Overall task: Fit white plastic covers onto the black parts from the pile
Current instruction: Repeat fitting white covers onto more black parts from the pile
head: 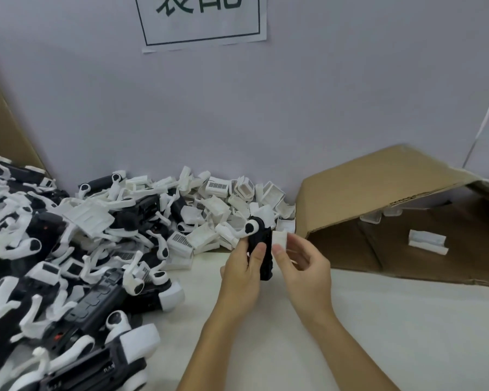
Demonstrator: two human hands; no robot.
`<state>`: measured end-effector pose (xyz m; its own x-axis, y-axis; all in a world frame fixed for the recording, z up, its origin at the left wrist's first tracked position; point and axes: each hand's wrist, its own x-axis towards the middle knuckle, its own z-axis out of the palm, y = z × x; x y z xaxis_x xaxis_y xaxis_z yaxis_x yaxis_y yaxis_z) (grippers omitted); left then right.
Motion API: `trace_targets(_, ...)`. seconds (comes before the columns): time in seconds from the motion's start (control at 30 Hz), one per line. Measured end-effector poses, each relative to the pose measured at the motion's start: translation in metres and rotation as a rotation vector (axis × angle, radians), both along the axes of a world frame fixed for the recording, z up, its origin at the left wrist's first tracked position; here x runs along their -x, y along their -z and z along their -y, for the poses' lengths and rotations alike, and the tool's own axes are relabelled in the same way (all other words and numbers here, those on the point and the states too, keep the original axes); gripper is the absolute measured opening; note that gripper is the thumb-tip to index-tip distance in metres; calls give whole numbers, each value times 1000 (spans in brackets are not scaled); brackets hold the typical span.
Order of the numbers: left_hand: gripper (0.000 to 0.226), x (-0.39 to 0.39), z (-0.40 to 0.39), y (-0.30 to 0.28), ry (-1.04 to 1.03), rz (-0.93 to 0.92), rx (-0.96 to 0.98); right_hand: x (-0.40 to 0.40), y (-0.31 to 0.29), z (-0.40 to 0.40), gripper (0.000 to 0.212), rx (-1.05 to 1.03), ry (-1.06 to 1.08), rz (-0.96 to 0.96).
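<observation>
Head view shows my left hand (244,266) gripping the black part (266,249) upright, right hand (302,256) pinching a cover (280,238) beside its fingertips; I should square the cover before pressing it on.

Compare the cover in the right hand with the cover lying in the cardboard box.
The held cover is pinched by the right hand beside the black part that the left hand grips; the box cover lies loose, untouched. The held cover stands on end; the box cover lies flat and lengthwise. Both are white plastic.
</observation>
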<state>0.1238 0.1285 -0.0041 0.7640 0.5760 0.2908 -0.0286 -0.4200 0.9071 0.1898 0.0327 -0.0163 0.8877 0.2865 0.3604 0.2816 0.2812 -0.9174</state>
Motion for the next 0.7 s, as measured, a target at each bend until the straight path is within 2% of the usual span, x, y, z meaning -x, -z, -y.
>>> trace_targets(0.17,27,-4,4,2,39,51,81,1,2,-1,30,43,-26,44)
trace_targets(0.33,29,-5,8,0,89,82,156,1,2,-1,31,61,1,57)
trace_targets(0.7,27,-5,5,2,48,73,124,-1,3,-1,27,46,16,30)
